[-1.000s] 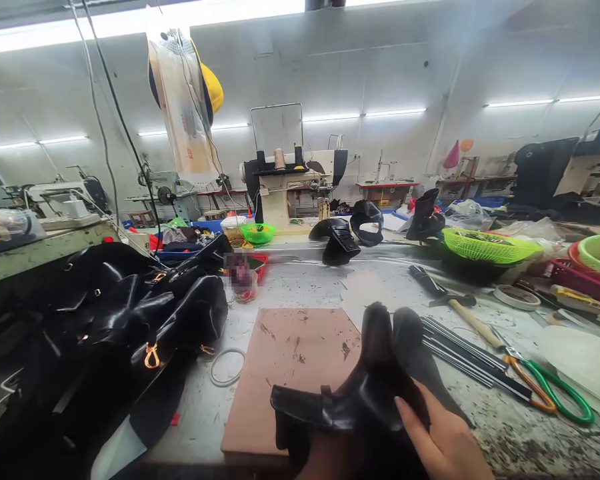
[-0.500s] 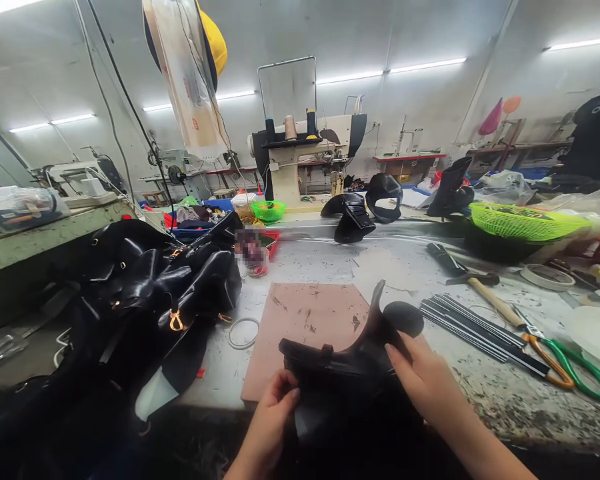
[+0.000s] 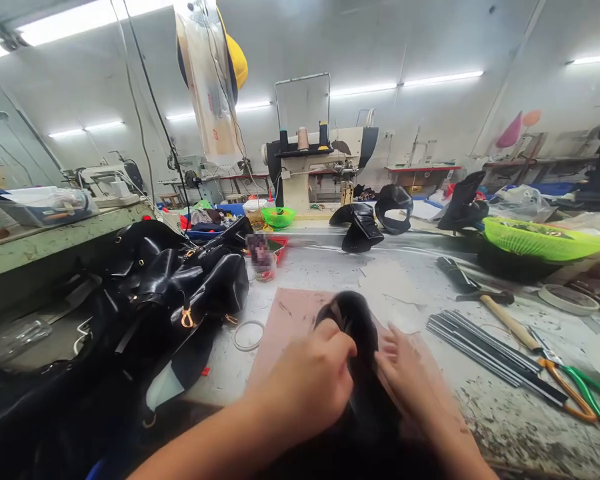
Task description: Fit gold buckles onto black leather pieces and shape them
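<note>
A black leather piece (image 3: 353,320) stands on end over the pink cutting board (image 3: 290,317) near the bench's front edge. My left hand (image 3: 310,383) is closed on its left side, fingers curled round the leather. On the other side my right hand (image 3: 413,387) presses against it, with fingertips on the leather. Most of the piece is hidden behind my hands; only its rounded top shows.
A heap of black leather bags (image 3: 170,293) with gold clasps lies to the left. Right of the board are dark strips (image 3: 485,350), a hammer (image 3: 485,303), green-handled scissors (image 3: 583,393) and a green basket (image 3: 543,240). Other black pieces (image 3: 363,227) and a sewing machine (image 3: 315,163) stand behind.
Both hands have moved up onto the leather piece and turned it upright over the board. It was lying flatter at the bench edge before.
</note>
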`<action>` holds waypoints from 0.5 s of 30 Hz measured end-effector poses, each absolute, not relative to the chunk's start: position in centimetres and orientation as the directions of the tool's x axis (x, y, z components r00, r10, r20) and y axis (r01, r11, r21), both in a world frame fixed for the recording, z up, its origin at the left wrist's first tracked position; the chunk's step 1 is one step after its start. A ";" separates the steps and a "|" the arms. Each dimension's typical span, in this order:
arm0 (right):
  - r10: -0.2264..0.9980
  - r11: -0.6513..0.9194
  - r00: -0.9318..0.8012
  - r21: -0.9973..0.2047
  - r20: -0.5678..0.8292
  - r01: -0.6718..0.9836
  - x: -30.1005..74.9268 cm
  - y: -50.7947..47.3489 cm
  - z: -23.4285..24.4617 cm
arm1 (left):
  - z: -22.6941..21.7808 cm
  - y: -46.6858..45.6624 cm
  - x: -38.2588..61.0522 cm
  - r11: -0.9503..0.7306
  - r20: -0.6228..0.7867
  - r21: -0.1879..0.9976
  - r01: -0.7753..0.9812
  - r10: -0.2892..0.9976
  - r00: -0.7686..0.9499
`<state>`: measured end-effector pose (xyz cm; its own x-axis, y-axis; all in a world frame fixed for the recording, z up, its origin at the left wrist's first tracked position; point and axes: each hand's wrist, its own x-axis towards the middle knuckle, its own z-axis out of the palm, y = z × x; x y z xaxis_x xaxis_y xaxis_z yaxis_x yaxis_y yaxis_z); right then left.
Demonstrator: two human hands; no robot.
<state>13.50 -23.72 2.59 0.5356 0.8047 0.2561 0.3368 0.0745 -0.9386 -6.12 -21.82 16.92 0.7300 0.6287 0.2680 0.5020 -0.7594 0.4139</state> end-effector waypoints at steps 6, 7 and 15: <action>0.426 0.720 -0.172 -0.218 0.888 0.659 11.1 -28.8 5.9 | 15.7 -22.0 -3.3 -0.774 0.256 0.381 0.505 0.613 0.747; 0.425 0.745 -0.288 -0.151 0.858 0.650 10.5 -29.2 6.8 | 15.7 -22.0 -3.2 -0.782 0.252 0.359 0.510 0.607 0.754; 0.456 0.774 -0.412 -0.123 0.789 0.621 12.3 -30.3 10.8 | 18.4 -22.8 -5.2 -0.921 0.286 0.300 0.247 0.334 0.898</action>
